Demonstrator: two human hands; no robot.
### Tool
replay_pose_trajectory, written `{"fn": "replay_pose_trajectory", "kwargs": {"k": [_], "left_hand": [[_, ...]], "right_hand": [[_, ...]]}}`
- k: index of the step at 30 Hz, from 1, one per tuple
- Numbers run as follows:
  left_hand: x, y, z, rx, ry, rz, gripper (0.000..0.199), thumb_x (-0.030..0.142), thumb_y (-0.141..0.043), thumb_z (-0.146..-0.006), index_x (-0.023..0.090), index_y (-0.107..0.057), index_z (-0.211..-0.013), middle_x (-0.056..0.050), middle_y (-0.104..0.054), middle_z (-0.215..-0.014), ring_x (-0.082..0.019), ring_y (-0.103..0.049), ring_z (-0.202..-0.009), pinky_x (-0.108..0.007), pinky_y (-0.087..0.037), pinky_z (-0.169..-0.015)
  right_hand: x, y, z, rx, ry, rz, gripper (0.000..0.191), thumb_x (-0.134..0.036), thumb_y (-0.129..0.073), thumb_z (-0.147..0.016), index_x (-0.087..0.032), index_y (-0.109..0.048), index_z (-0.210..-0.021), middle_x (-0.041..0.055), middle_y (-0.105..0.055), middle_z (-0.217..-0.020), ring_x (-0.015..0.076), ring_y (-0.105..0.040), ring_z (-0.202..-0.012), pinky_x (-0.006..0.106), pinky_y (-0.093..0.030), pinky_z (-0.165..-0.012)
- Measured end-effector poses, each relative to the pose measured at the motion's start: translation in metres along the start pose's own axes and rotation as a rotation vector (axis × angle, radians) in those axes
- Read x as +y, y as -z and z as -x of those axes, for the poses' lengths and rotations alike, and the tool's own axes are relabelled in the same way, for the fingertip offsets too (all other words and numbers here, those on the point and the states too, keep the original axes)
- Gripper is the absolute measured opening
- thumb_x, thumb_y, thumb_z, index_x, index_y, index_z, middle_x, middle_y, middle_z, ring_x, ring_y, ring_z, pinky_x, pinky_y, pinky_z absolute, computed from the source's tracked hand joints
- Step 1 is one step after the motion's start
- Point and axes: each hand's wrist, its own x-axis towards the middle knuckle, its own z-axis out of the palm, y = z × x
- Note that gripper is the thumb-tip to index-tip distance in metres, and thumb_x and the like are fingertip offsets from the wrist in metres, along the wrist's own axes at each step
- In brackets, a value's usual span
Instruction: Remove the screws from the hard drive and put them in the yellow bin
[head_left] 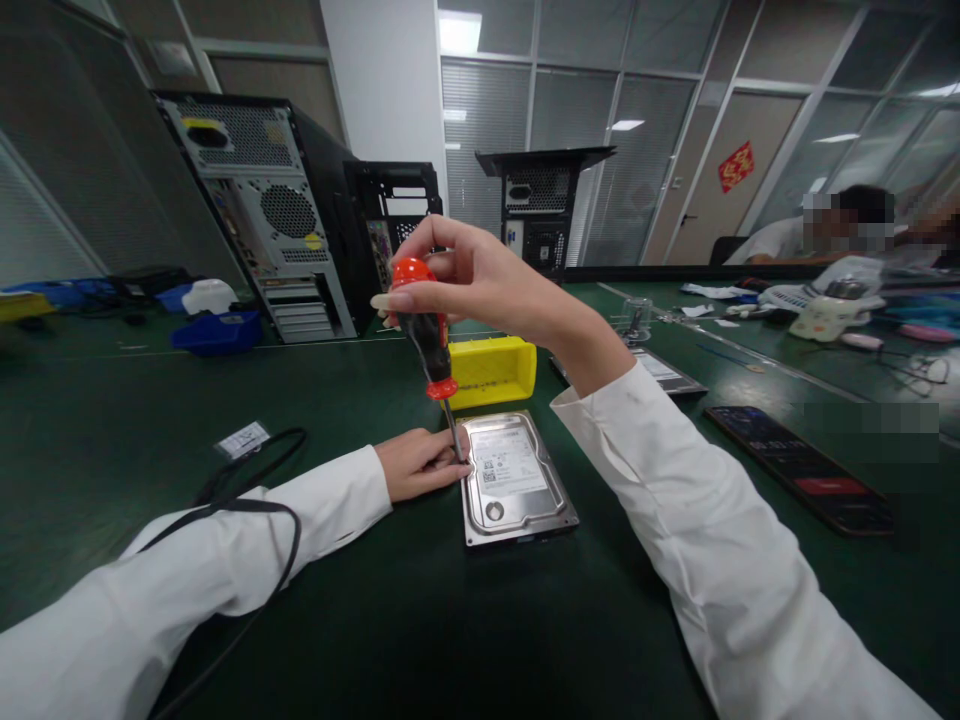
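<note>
A silver hard drive (517,475) with a white label lies flat on the dark green table (360,600). My right hand (465,270) is closed around the handle of a red and black screwdriver (427,340), which it holds nearly upright above the drive. The screwdriver's tip meets the drive's left edge. My left hand (421,463) rests at that same edge, its fingers touching the drive beside the shaft. Those fingers are bent and close together; whether they pinch something small cannot be made out.
Behind the drive sits a yellow bin (491,372). Open computer cases (289,215) stand at the back. A phone (802,465) and another drive (667,372) lie at right. A black cable (255,505) crosses my left sleeve. A person (780,240) sits far right.
</note>
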Motion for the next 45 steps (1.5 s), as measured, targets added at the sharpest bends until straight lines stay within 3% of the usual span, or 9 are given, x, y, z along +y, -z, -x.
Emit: {"fn": "replay_pose_trajectory", "kwargs": {"k": [4, 8, 12, 19, 26, 31, 45], "left_hand": [[0.003, -0.003, -0.003, 0.012, 0.029, -0.159, 0.018, 0.036, -0.037, -0.09, 0.02, -0.042, -0.084, 0.005, -0.046, -0.056, -0.011, -0.047, -0.047, -0.02, -0.031, -0.048], [0.006, -0.006, -0.004, 0.036, 0.038, -0.237, 0.015, 0.033, -0.04, -0.088, 0.02, -0.043, -0.08, 0.005, -0.048, -0.055, -0.01, -0.047, -0.045, -0.019, -0.03, -0.047], [0.009, -0.007, -0.004, 0.081, 0.055, -0.232, 0.012, 0.028, -0.043, -0.085, 0.019, -0.045, -0.076, 0.006, -0.046, -0.052, -0.008, -0.045, -0.043, -0.017, -0.03, -0.045], [0.01, -0.009, -0.005, 0.093, 0.076, -0.179, 0.012, 0.026, -0.044, -0.084, 0.019, -0.044, -0.075, 0.007, -0.044, -0.05, -0.008, -0.043, -0.041, -0.016, -0.029, -0.044], [0.01, -0.008, -0.005, 0.081, 0.061, -0.15, 0.012, 0.026, -0.043, -0.085, 0.019, -0.043, -0.075, 0.007, -0.044, -0.051, -0.008, -0.044, -0.042, -0.017, -0.03, -0.045], [0.013, -0.007, -0.005, 0.065, 0.059, -0.163, 0.011, 0.025, -0.043, -0.084, 0.019, -0.044, -0.075, 0.006, -0.045, -0.052, -0.008, -0.043, -0.042, -0.017, -0.03, -0.045], [0.012, -0.006, -0.007, 0.067, 0.05, -0.204, 0.01, 0.024, -0.044, -0.083, 0.018, -0.046, -0.075, 0.005, -0.047, -0.055, -0.008, -0.045, -0.044, -0.017, -0.031, -0.046]], "right_hand": [[0.0, 0.0, 0.0, 0.042, -0.002, -0.058, 0.023, -0.019, -0.062, -0.08, -0.014, -0.043, -0.092, 0.0017, -0.06, -0.081, 0.0131, -0.063, -0.082, 0.017, -0.048, -0.058], [-0.005, 0.002, 0.003, 0.025, -0.047, -0.097, 0.02, -0.016, -0.059, -0.082, -0.014, -0.043, -0.092, 0.0008, -0.061, -0.08, 0.0112, -0.064, -0.08, 0.019, -0.051, -0.064], [-0.011, 0.006, 0.006, -0.009, -0.057, -0.099, 0.018, -0.013, -0.056, -0.083, -0.013, -0.042, -0.093, 0.0014, -0.062, -0.083, 0.01, -0.064, -0.081, 0.019, -0.052, -0.067], [-0.009, 0.004, 0.002, -0.033, 0.055, 0.004, 0.007, -0.012, -0.055, -0.084, -0.01, -0.051, -0.089, 0.003, -0.057, -0.091, 0.0073, -0.059, -0.083, 0.019, -0.049, -0.078], [-0.006, 0.001, 0.0, -0.025, 0.097, 0.09, 0.013, -0.022, -0.057, -0.085, -0.011, -0.05, -0.087, 0.0018, -0.054, -0.086, 0.0078, -0.056, -0.078, 0.02, -0.048, -0.074], [-0.007, 0.002, 0.002, -0.041, 0.039, 0.002, 0.014, -0.021, -0.057, -0.084, -0.012, -0.047, -0.087, 0.003, -0.056, -0.085, 0.0109, -0.061, -0.081, 0.024, -0.051, -0.076], [-0.006, 0.001, 0.0, -0.046, 0.103, -0.001, 0.012, -0.016, -0.057, -0.083, -0.011, -0.047, -0.085, 0.0029, -0.054, -0.086, 0.0105, -0.061, -0.08, 0.024, -0.052, -0.074]]}}
